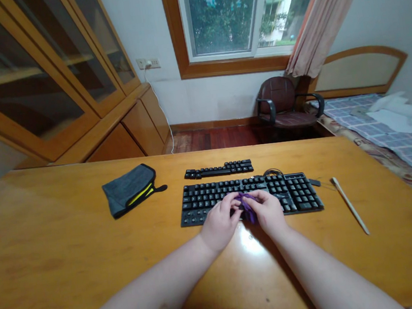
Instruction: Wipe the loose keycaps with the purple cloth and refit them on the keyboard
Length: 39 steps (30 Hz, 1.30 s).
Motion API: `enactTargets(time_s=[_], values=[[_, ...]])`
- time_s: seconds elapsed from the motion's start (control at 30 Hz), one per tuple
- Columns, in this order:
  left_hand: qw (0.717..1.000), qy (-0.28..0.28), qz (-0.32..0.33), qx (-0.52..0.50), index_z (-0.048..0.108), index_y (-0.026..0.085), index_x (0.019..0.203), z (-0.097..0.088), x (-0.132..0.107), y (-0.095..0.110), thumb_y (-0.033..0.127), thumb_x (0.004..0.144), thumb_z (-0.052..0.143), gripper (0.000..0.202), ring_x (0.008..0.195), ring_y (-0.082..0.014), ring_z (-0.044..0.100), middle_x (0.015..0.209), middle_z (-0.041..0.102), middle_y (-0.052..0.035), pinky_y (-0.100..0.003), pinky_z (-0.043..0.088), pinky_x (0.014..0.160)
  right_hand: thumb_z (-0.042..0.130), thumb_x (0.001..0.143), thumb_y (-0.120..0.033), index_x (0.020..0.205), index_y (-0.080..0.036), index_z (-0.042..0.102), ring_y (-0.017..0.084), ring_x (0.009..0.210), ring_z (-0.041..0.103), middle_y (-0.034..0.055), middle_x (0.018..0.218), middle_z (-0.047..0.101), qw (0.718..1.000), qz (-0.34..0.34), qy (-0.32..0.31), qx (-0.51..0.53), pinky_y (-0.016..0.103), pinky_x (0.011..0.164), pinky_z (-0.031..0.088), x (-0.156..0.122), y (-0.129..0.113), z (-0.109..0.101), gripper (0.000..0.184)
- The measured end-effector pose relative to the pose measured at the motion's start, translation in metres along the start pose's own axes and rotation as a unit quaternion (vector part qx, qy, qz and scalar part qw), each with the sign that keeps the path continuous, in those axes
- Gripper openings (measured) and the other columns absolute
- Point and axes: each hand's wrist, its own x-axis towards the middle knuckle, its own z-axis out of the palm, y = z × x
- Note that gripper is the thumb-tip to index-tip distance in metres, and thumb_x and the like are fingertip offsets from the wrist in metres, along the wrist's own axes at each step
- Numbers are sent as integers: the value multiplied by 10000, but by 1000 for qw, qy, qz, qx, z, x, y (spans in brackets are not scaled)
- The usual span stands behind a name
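Desk (72,259), right grip (270,211) snug on cloth (249,212).

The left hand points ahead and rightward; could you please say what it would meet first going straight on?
Most likely the purple cloth pinched in the right hand; it lies close by the left hand, though depth and contact are unclear.
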Motion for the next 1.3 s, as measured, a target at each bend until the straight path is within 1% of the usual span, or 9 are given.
enactTargets(time_s=[0.17, 0.33, 0.43, 0.57, 0.67, 0.8, 0.97, 1.2, 1.3], values=[[988, 8, -69, -138, 610, 209, 992, -3, 5, -1, 197, 755, 582, 239, 810, -134, 593, 947, 584, -44, -286, 524, 765, 680, 650, -359, 788, -160, 634, 152, 622, 591, 21, 695, 657, 995, -3, 25, 92, 269, 611, 470, 6, 3, -2, 246], [936, 53, -203, -281, 628, 153, 850, -1, 10, -2, 175, 616, 705, 248, 725, -139, 610, 772, 620, -22, -264, 534, 698, 649, 689, -361, 836, -166, 663, 173, 692, 610, 38, 778, 680, 995, -9, 35, 94, 296, 681, 472, 9, 4, -4, 245], [910, 58, -239, -333, 605, 142, 801, 1, 11, 1, 141, 565, 728, 265, 692, -134, 618, 707, 633, -4, -259, 530, 688, 632, 705, -352, 854, -179, 683, 190, 746, 619, 41, 809, 688, 998, -22, 13, 49, 314, 720, 468, 7, 1, -5, 233], [895, 36, -258, -362, 598, 132, 746, 2, 11, 2, 156, 567, 730, 224, 678, -137, 633, 706, 661, -16, -267, 526, 691, 672, 667, -297, 839, -227, 705, 201, 821, 614, 36, 863, 690, 993, -90, -63, -32, 331, 776, 453, 2, -4, -5, 189], [887, 24, -279, -368, 601, 125, 737, 4, 10, 2, 170, 563, 736, 225, 662, -146, 641, 694, 673, -26, -276, 527, 677, 678, 663, -282, 754, -230, 713, 185, 759, 606, 31, 778, 681, 985, -133, -77, -81, 311, 728, 457, 1, -4, -5, 110], [875, 17, -292, -387, 597, 120, 734, 6, 8, 3, 177, 547, 750, 249, 685, -154, 648, 711, 681, -35, -295, 527, 710, 651, 689, -318, 726, -192, 702, 180, 675, 602, 34, 705, 674, 993, -84, -38, -80, 298, 653, 462, 2, -1, -5, 140], [883, 30, -282, -374, 583, 129, 724, 4, 9, 5, 161, 527, 756, 264, 656, -138, 630, 697, 670, -20, -274, 519, 672, 643, 683, -360, 773, -161, 696, 202, 701, 615, 53, 745, 690, 999, -27, -13, -24, 313, 666, 474, 3, 0, -5, 225], [892, 64, -288, -341, 543, 142, 671, 0, 14, 2, 173, 490, 767, 290, 535, -91, 563, 578, 590, 43, -211, 474, 540, 597, 727, -390, 849, -191, 698, 205, 769, 623, 40, 829, 698, 999, -35, 8, 14, 323, 730, 468, 5, -2, -5, 254], [892, 52, -284, -349, 540, 140, 674, 1, 13, 0, 182, 496, 767, 292, 544, -101, 574, 572, 590, 36, -224, 483, 553, 639, 694, -340, 784, -213, 710, 207, 808, 614, 38, 843, 690, 994, -96, -38, -32, 333, 768, 458, 3, -4, -5, 171]])
